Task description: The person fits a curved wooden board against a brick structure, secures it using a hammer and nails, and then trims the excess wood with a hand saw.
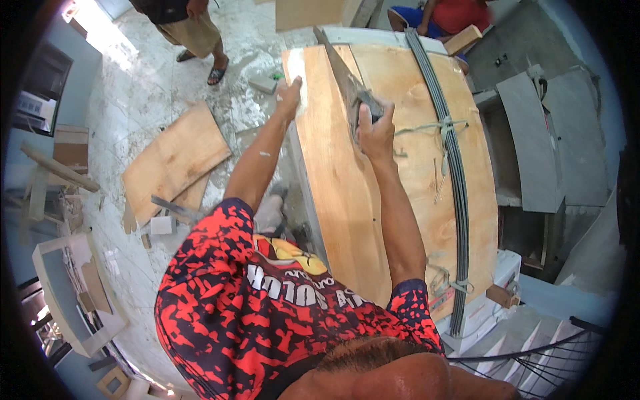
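Note:
My right hand (377, 133) is closed round the dark handle of a handsaw (339, 70). Its worn grey blade points away from me and lies along the right side of a long plywood strip (333, 160). At the far left edge of that strip, my left hand (289, 100) grips the wood, thumb on top and fingers partly hidden below. A pale smear marks the board beside this hand. Under and to the right of the strip is a wider plywood sheet (413, 187), carrying a tied bundle of thin grey bars (448, 143).
Plywood offcuts (177, 157) and a small white block (161, 225) lie on the dusty floor at left. One person (190, 30) stands at the far left; another (460, 17) sits beyond the sheet. Grey panels (530, 140) lean at right, near a dark curved railing (533, 353).

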`<state>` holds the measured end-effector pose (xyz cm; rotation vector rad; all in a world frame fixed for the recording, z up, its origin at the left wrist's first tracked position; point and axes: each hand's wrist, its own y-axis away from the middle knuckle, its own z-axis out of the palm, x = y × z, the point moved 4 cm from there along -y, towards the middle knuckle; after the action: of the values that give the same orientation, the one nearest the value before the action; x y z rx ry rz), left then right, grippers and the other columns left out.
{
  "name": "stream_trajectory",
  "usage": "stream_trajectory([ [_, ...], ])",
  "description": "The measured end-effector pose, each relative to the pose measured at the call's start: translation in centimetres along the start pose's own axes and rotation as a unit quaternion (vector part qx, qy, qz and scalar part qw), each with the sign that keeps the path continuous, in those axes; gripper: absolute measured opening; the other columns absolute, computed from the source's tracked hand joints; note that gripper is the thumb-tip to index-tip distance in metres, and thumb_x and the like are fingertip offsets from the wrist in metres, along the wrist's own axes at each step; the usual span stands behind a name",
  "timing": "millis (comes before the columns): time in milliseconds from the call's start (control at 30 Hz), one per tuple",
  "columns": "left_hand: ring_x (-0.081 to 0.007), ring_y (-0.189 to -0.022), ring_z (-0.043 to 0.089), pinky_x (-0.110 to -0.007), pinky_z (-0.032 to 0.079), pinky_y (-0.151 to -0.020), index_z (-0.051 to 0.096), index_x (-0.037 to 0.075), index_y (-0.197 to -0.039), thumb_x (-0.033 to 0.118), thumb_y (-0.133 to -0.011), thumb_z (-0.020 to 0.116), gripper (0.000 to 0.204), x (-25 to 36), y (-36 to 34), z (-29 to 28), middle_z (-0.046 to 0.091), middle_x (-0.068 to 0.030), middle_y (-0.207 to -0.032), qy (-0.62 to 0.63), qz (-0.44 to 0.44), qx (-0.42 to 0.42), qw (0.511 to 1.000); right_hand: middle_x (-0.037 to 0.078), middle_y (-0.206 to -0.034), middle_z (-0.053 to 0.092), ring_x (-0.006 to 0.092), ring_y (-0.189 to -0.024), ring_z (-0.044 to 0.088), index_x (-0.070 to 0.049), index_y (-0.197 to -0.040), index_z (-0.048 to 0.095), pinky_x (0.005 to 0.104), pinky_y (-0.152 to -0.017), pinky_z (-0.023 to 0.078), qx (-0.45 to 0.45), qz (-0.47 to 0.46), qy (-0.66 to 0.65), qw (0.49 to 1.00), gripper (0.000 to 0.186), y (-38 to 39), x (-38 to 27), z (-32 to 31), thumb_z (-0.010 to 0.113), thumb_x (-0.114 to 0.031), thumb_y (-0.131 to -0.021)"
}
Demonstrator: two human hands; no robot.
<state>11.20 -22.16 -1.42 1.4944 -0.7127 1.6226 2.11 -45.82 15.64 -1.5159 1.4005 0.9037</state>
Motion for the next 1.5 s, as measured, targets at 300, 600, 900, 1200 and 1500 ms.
stream_trajectory([
  [300, -0.0240, -0.092, 0.059, -0.037, 0.045, -0.081, 0.059, -0.003, -0.110, 0.027, -0.088, 0.061, 0.037, 0.2, 1.4, 1.2, 0.065, -0.0144, -0.101, -0.043, 0.037, -0.008, 0.998, 0.026, -0.095, 0.064, 0.0381, -0.089, 0.065, -0.003, -0.116, 0.044, 0.0410, -0.075, 0.051, 0.045, -0.047, 0.042, 0.997, 0.035, 1.6, -1.0, -1.8, 0.058, -0.023, -0.092],
  [600, -0.0198, -0.087, 0.056, -0.035, 0.044, -0.080, 0.059, -0.002, -0.106, 0.027, -0.090, 0.060, 0.033, 1.4, 2.1, 0.4, 0.064, -0.0115, -0.098, -0.004, 0.084, -0.014, 0.996, 0.015, -0.098, 0.055, 0.0166, -0.076, 0.056, 0.001, -0.121, 0.041, 0.0302, -0.069, 0.046, 0.022, -0.017, -0.040, 0.999, 0.035, 16.7, -0.5, -10.6, 0.056, -0.011, -0.092],
  [900, -0.0195, -0.086, 0.057, -0.035, 0.044, -0.080, 0.059, -0.003, -0.104, 0.025, -0.090, 0.059, 0.031, 1.3, 1.2, 1.1, 0.064, -0.0117, -0.096, -0.013, 0.095, -0.022, 0.995, 0.006, -0.080, 0.056, 0.0087, -0.052, 0.048, -0.003, -0.118, 0.045, 0.0238, -0.047, 0.043, 0.072, -0.107, 0.050, 0.990, 0.031, 4.9, 0.8, -2.6, 0.057, -0.016, -0.093],
  [1200, -0.0259, -0.092, 0.059, -0.039, 0.044, -0.083, 0.059, -0.004, -0.109, 0.028, -0.090, 0.059, 0.038, 1.9, 1.9, -0.3, 0.065, -0.0166, -0.100, -0.089, 0.103, 0.002, 0.991, 0.001, -0.069, 0.051, 0.0049, -0.051, 0.045, -0.003, -0.110, 0.047, 0.0213, -0.041, 0.039, 0.008, -0.033, -0.132, 0.991, 0.023, 10.4, 0.0, -9.0, 0.055, -0.017, -0.094],
  [1500, -0.0234, -0.092, 0.058, -0.037, 0.044, -0.083, 0.057, -0.004, -0.114, 0.023, -0.090, 0.058, 0.036, 3.4, 3.0, -0.4, 0.064, -0.0146, -0.103, -0.052, 0.100, -0.010, 0.994, 0.009, -0.079, 0.060, 0.0075, -0.048, 0.049, -0.002, -0.110, 0.049, 0.0245, -0.043, 0.041, 0.017, 0.010, -0.138, 0.990, 0.025, 9.9, -1.9, -9.1, 0.058, -0.016, -0.093],
])
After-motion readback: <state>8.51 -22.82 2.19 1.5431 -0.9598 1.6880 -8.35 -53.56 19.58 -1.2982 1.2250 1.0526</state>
